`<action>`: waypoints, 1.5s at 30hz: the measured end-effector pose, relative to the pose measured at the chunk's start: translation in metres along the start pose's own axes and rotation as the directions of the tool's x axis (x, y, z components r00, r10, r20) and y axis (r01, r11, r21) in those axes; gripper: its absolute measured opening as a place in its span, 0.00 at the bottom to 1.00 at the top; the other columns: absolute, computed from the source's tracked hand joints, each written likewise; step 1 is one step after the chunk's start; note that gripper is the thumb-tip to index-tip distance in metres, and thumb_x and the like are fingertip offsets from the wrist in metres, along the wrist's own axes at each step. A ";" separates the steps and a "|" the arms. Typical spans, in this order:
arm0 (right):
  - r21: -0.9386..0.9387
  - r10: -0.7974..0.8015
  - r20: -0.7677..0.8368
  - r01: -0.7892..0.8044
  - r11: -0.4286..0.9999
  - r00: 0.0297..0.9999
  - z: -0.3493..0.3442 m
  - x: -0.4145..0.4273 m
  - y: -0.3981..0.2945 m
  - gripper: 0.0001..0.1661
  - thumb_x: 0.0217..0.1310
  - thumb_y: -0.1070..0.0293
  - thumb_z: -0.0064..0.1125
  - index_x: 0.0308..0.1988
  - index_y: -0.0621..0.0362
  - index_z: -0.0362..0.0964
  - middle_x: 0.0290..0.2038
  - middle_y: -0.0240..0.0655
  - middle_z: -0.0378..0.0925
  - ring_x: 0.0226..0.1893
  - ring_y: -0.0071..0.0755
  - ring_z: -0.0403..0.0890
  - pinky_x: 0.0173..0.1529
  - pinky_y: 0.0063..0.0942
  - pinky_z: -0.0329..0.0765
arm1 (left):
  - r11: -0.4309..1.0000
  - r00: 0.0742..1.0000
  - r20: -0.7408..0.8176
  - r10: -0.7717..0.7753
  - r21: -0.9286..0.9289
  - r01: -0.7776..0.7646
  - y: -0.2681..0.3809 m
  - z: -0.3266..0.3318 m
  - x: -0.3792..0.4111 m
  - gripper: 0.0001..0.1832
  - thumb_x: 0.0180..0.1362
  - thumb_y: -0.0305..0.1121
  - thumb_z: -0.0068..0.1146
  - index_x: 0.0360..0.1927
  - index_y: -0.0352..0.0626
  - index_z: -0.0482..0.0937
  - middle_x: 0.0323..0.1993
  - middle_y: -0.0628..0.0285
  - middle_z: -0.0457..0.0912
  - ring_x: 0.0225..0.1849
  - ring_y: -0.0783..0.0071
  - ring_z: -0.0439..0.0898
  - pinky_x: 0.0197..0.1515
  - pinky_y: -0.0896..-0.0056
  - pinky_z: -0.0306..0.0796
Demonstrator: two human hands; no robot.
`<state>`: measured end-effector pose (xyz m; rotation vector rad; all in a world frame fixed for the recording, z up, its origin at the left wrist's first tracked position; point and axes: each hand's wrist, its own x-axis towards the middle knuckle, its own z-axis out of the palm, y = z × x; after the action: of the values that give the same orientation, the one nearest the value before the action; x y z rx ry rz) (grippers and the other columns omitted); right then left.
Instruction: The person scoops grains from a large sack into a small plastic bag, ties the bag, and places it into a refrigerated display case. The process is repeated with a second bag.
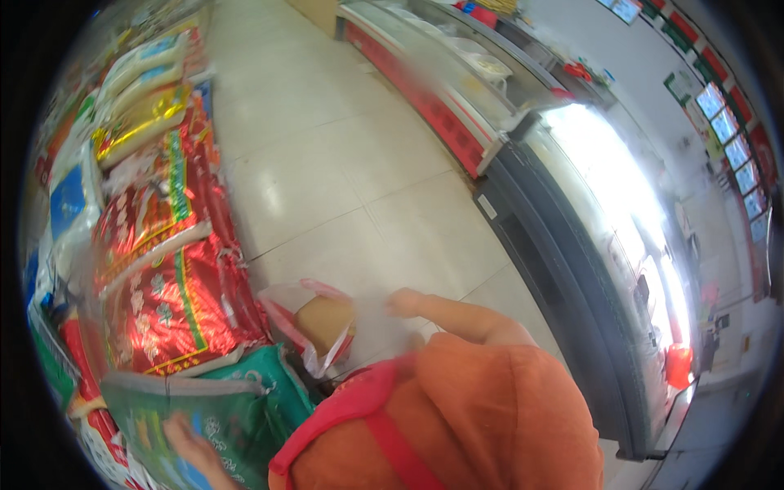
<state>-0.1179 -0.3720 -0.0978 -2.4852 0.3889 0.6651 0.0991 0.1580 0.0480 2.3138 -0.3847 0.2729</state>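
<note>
At the lower left, my left hand (187, 438) is over a green printed bag (138, 398) with a pale top edge; blur hides whether it grips the bag. My right hand (403, 302) appears above the tiled floor near the middle, its fingers looking curled; what it may hold cannot be made out. Left of my right hand, an open white and pink plastic bag (315, 361) stands on the floor with a brown object (326, 321) inside. A teal bag (285, 380) lies between the green bag and the plastic bag.
Large red foil-like sacks (165, 306), a gold and clear sack (144, 122) and other packages line the left side. A dark-based, lit glass display case (551, 263) runs along the right, joined by a red-fronted glass-topped case (416, 86). Pale floor tiles (306, 165) lie between.
</note>
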 end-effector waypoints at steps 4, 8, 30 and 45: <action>0.133 0.019 -0.146 0.001 0.991 0.989 0.004 -0.030 0.095 0.17 0.54 0.57 0.45 0.36 0.58 0.73 0.36 0.46 0.75 0.39 0.51 0.75 0.45 0.42 0.70 | 0.997 0.959 0.280 -0.049 0.066 0.032 0.142 0.120 -0.052 0.11 0.59 0.31 0.39 0.27 0.37 0.72 0.29 0.50 0.71 0.34 0.54 0.71 0.43 0.62 0.65; 0.136 0.217 -0.129 -0.199 0.970 0.968 -0.005 -0.096 0.201 0.19 0.55 0.55 0.45 0.35 0.58 0.73 0.37 0.45 0.75 0.40 0.50 0.75 0.46 0.42 0.70 | 0.933 0.710 0.671 0.213 0.077 -0.352 0.182 0.224 -0.086 0.13 0.56 0.33 0.40 0.22 0.40 0.74 0.23 0.54 0.73 0.33 0.54 0.72 0.48 0.50 0.61; 0.636 0.719 -0.025 -0.544 0.547 0.694 0.018 -0.199 0.417 0.23 0.55 0.54 0.47 0.44 0.57 0.72 0.42 0.43 0.76 0.44 0.46 0.75 0.48 0.36 0.71 | 0.680 0.020 0.850 0.527 -0.407 -0.610 0.479 0.579 0.043 0.15 0.49 0.42 0.55 0.34 0.42 0.77 0.33 0.56 0.79 0.38 0.57 0.76 0.45 0.56 0.64; 0.841 0.877 0.010 -0.479 0.253 0.481 -0.169 -0.212 0.480 0.23 0.55 0.55 0.48 0.47 0.55 0.71 0.43 0.41 0.76 0.45 0.44 0.75 0.49 0.34 0.70 | 0.353 -0.361 0.681 0.638 -0.674 -0.648 0.757 0.786 0.090 0.15 0.50 0.39 0.56 0.38 0.40 0.75 0.35 0.55 0.78 0.40 0.56 0.73 0.48 0.58 0.62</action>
<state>-0.4217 -0.8307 -0.0624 -1.4378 1.7122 0.0618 -0.0226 -0.9296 0.0327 1.4900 -2.5040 -0.7994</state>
